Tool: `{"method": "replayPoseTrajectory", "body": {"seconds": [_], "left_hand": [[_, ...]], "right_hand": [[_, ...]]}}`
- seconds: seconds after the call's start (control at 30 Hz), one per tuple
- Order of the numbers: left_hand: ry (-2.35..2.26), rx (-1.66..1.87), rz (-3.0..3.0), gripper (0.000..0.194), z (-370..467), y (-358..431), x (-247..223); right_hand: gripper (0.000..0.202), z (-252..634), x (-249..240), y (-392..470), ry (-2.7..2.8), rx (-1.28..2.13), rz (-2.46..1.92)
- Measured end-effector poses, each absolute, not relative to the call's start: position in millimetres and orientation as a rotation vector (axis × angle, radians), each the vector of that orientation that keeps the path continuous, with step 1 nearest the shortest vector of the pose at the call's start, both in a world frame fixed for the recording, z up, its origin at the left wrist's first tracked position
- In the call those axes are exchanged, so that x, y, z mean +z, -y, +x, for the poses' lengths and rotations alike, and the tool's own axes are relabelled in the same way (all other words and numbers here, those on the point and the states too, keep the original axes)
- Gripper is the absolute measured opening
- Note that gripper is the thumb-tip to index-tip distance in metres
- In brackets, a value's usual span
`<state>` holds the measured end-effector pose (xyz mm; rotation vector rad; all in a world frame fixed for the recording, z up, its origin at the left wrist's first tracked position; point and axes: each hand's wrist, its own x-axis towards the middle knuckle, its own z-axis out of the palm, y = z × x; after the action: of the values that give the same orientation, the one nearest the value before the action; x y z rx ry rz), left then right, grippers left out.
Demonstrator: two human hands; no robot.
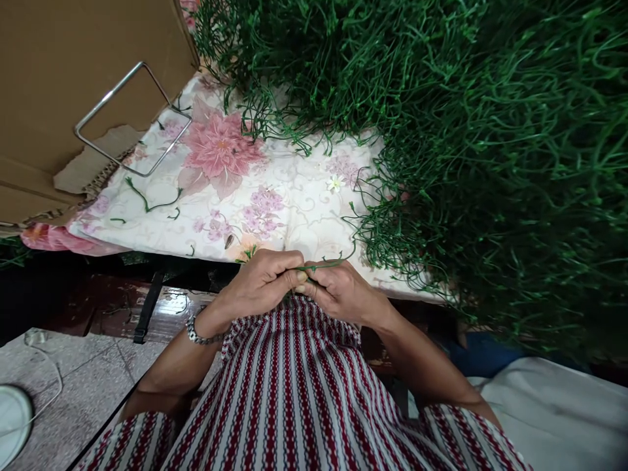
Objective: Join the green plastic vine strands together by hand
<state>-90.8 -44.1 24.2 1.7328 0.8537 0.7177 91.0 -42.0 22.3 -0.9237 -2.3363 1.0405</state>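
A thin green plastic stem (326, 264) runs between my two hands at the near edge of the flowered cloth. My left hand (267, 281) pinches it between thumb and forefinger, with small green tips showing beside the knuckles. Right against it, my right hand (343, 288) is closed on the same stem, fingertips touching those of the left. The stem's free end curves up to the right, toward a large heap of green artificial stems (432, 118) that covers the right and back of the cloth.
Loose green stem pieces (147, 204) lie on the flowered cloth (304, 196) at the left. A bent metal wire frame (105, 98) leans by a cardboard box (73, 59). A round white object (12, 422) is on the floor, lower left. Grey fabric (549, 412) lies at lower right.
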Motion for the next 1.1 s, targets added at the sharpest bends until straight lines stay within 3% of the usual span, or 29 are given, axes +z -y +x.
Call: {"method": "replayPoseTrajectory", "body": {"seconds": [0.13,0.37,0.7,0.8,0.97,1.1], "left_hand": [[-0.629,0.761,1.513,0.032,-93,47,26],[-0.597,0.831,1.172,0.033,-87,55,27],[-0.411,0.781,0.955,0.026,-87,55,23],[-0.324,0.868,0.771,0.02,-88,55,21],[-0.579,1.011,0.777,0.015,-82,48,25],[-0.775,1.113,0.764,0.016,-73,39,28]], "right_hand": [[0.037,91,22,42,2.182,1.265,-0.587],[0.035,84,17,46,1.644,1.775,-0.4],[0.035,89,17,40,1.494,2.072,-0.184],[0.042,98,21,37,1.405,1.97,0.001],[0.025,108,34,35,1.708,1.471,-0.786],[0.019,98,32,35,1.706,1.284,-1.062]]}}
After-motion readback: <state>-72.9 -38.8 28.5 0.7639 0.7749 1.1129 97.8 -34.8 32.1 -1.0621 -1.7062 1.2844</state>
